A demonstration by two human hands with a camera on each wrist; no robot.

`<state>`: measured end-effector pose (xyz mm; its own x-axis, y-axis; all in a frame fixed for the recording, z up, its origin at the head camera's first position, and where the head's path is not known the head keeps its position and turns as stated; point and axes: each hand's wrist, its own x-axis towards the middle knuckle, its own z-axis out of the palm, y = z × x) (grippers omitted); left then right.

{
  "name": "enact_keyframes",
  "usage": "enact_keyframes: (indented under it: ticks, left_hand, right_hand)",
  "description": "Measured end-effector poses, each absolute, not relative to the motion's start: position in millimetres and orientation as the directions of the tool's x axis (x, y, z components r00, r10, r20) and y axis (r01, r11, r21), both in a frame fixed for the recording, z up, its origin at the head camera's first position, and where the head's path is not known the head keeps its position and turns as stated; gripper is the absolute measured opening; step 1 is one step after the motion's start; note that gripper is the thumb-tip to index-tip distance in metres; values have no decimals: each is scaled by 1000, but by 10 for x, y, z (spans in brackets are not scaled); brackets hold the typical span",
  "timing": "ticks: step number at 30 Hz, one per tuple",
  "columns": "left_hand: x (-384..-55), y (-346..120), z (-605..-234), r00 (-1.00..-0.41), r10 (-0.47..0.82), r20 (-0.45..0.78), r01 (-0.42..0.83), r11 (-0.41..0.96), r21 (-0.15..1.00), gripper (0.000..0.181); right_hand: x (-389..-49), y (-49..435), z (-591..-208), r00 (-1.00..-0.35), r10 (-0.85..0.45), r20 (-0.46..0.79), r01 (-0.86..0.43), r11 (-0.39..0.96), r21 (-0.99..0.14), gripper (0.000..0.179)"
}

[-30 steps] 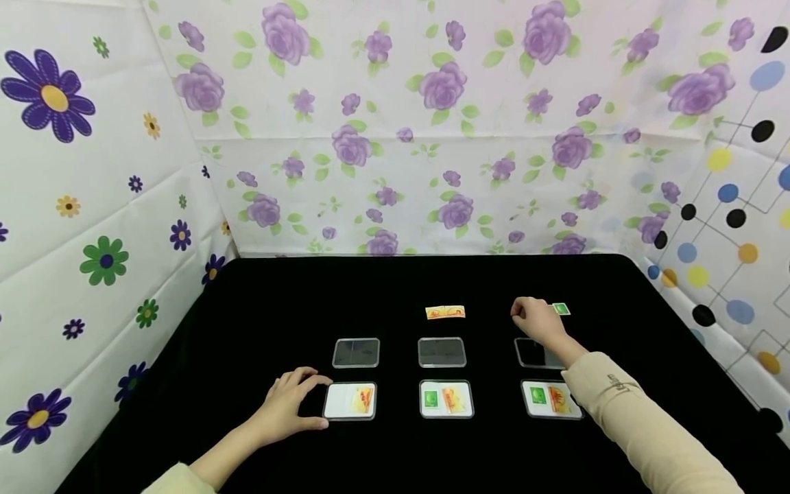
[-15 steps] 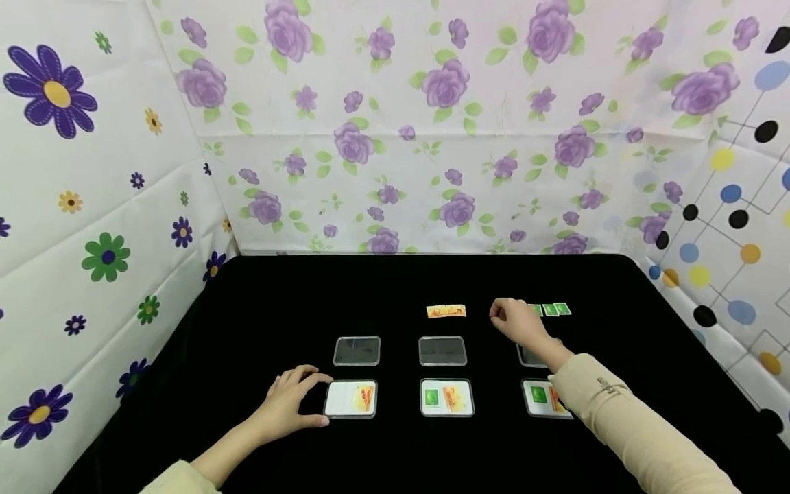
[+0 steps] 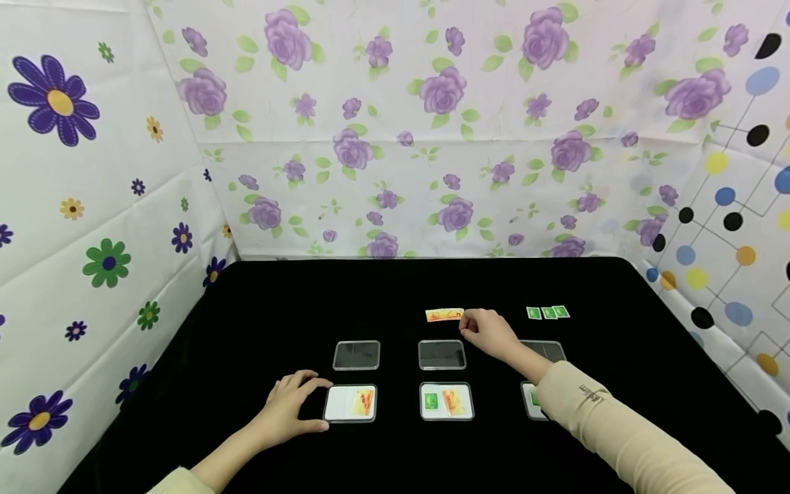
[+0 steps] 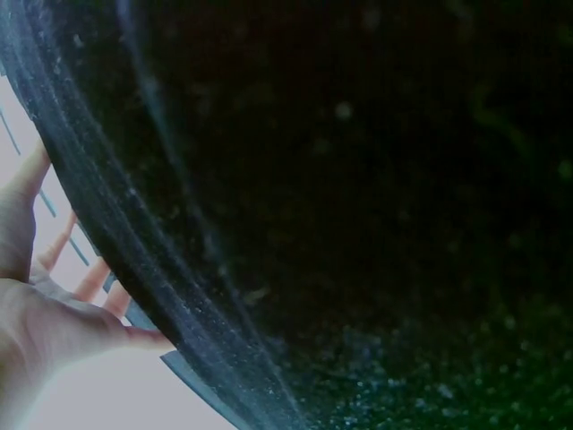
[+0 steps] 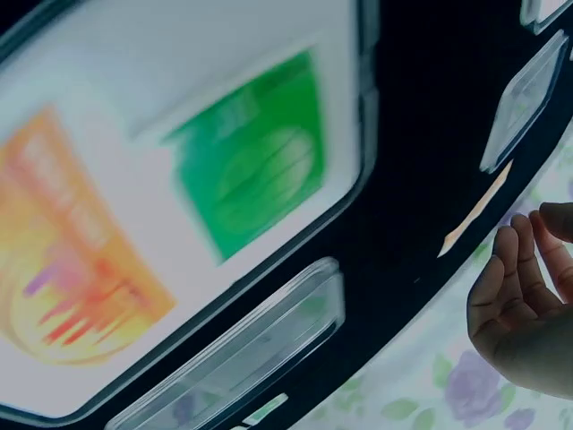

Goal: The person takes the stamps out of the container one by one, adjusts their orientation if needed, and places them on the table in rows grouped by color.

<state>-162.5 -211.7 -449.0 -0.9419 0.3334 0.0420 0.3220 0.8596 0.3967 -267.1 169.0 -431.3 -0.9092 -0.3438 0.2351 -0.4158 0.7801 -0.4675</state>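
Cases (image 3: 447, 418), three abreast, are carried by the black tabletop (image 3: 290, 295) toward its near edge. By the left hand (image 3: 286, 405), thumb and forefinger spread wide, the left corners of the leftmost case are touched or nearly so; nothing is gripped. The right hand (image 3: 490, 334) is held over the middle of the tabletop with its fingertips drawn together; whether anything is pinched there cannot be told. Behind the cases, three clear trays (image 3: 441, 355) are laid in a matching row. On the leftmost case's card (image 3: 338, 403) only an orange stamp (image 3: 364, 400) is seen, whereas green and orange ones are shown in the other two, the rightmost being partly covered by the sleeve (image 3: 617, 429). An orange strip (image 3: 441, 315) is met, in the head view, by the right fingertips at its right end. Three loose green stamps (image 3: 549, 313) are set toward the far right corner. Small pieces are judged to be the matter in hand; a light, exact pinch would be called for, with the leftmost case kept steady.
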Motion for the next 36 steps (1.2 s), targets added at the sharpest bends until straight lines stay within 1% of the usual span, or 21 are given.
enact_keyframes:
  ticks: [7,14,24,29,34,36]
  left_hand:
    - [-1637,-2112,-4494,-941,336,46,327,860,392,64]
    - [-1652,-2104,-4487,-939,341,54,334,859,387,64]
    - [-1669,-2100,-4485,-937,345,51,338,863,375,64]
    - [-1660,-2098,-4498,-936,349,45,339,856,390,65]
    - [-1644,-2115,-4511,-939,340,45,331,861,387,65]
    - [-1638,-2121,-4509,-938,342,47,333,861,384,65]
  right_hand:
    - [-2637,1573,-4286,-895,-386,225,-446,744,-498,5]
    - [-2608,1535,-4278,-856,-446,261,-513,681,-522,6]
    - [-2442,1303,-4255,-814,-513,274,-569,608,-553,4]
    - [-2359,1186,-4266,-790,-548,274,-596,583,-552,3]
    - [-2286,1013,-4258,-787,-563,251,-598,597,-534,7]
    - [-2247,944,-4260,-776,-574,260,-614,596,-517,7]
